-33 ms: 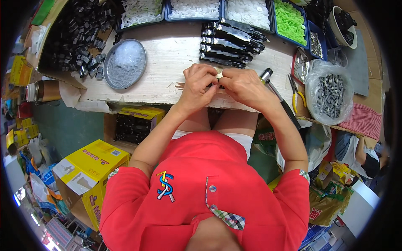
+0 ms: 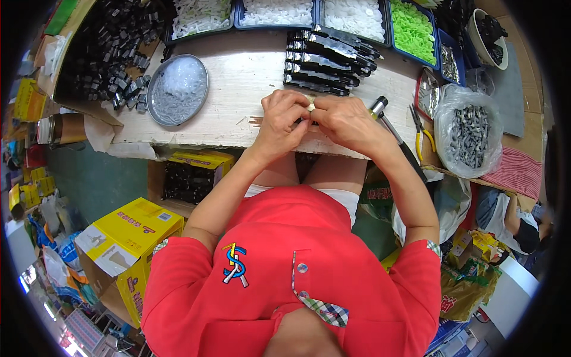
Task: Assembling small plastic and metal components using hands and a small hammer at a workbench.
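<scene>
Close to the front edge of the pale worktable point(image 2: 238, 77), my left hand point(image 2: 279, 122) and my right hand point(image 2: 345, 122) meet with fingers pinched together. Between the fingertips shows a small pale piece point(image 2: 311, 107). Something dark is partly visible beneath the fingers; its kind is hidden. Just beyond my hands lies a row of long black plastic parts point(image 2: 327, 62) with shiny faces. To the right of my right hand rests a black tool with a silver end point(image 2: 379, 106), its long dark shaft running toward the table edge.
Trays of white pieces point(image 2: 276, 13) and green pieces point(image 2: 411, 33) line the back. At left are a round dish of clear bits point(image 2: 178, 89) and a box of black parts point(image 2: 119, 77). Pliers point(image 2: 418, 137) and a bag of metallic parts point(image 2: 470, 137) lie right.
</scene>
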`<state>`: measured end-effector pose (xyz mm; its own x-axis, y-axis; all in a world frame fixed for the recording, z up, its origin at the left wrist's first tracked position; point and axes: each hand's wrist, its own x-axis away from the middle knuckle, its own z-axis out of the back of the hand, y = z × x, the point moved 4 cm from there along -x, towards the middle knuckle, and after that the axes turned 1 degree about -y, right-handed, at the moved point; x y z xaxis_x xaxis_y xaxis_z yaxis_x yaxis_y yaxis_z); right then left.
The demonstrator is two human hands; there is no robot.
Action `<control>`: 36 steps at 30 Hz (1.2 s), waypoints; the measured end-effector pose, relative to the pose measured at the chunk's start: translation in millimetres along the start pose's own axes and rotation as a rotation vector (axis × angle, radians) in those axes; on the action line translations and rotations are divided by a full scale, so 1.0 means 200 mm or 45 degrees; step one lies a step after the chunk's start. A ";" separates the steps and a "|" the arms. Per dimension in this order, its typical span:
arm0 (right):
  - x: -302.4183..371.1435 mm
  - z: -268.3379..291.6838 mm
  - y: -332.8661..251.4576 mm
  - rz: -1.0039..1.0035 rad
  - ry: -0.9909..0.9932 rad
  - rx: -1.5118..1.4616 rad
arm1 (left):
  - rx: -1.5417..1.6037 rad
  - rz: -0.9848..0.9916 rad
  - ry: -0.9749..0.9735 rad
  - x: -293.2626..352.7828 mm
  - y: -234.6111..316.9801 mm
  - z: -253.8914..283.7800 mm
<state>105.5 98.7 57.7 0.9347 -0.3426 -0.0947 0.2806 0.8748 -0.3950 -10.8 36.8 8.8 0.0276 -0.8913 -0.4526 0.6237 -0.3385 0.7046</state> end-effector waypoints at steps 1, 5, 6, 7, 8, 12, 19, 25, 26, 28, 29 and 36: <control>-0.01 0.00 -0.01 0.042 -0.019 -0.011 | 0.026 -0.011 0.006 0.00 0.00 0.00; -0.02 -0.01 0.02 0.065 -0.079 -0.030 | 0.022 -0.023 -0.011 0.00 -0.01 0.00; 0.00 -0.01 0.04 0.037 -0.071 -0.015 | 0.023 -0.032 -0.013 -0.01 0.00 0.00; 0.01 -0.01 0.06 0.007 -0.063 0.001 | 0.025 -0.006 -0.037 -0.01 -0.01 -0.01; 0.03 0.01 0.05 0.013 -0.060 0.003 | 0.020 0.026 -0.055 -0.01 -0.01 -0.01; 0.28 0.21 0.22 -0.405 0.486 -0.150 | -0.034 0.080 -0.020 -0.02 0.01 0.01; 1.34 0.63 0.89 -1.450 0.480 0.753 | -0.175 0.044 -0.110 -0.05 0.03 -0.05; 1.61 0.50 1.10 -1.779 0.075 0.576 | -0.225 -0.028 -0.194 -0.03 0.03 -0.02; 1.60 0.50 1.10 -1.745 0.103 0.608 | -0.239 -0.029 -0.254 -0.04 0.03 -0.01; 1.60 0.50 1.11 -1.745 0.075 0.590 | -0.132 -0.007 -0.279 -0.07 0.00 0.03; 1.60 0.50 1.10 -1.706 0.090 0.611 | -0.011 0.006 -0.312 -0.10 -0.03 0.06; 1.55 0.52 1.03 -1.629 0.204 0.614 | -0.586 0.295 0.491 -0.71 -0.55 0.63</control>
<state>475.7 207.6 41.3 -0.0558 -0.9981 -0.0250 0.9963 -0.0573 0.0642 -182.6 162.9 64.4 0.4273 -0.7241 -0.5414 0.8370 0.0904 0.5397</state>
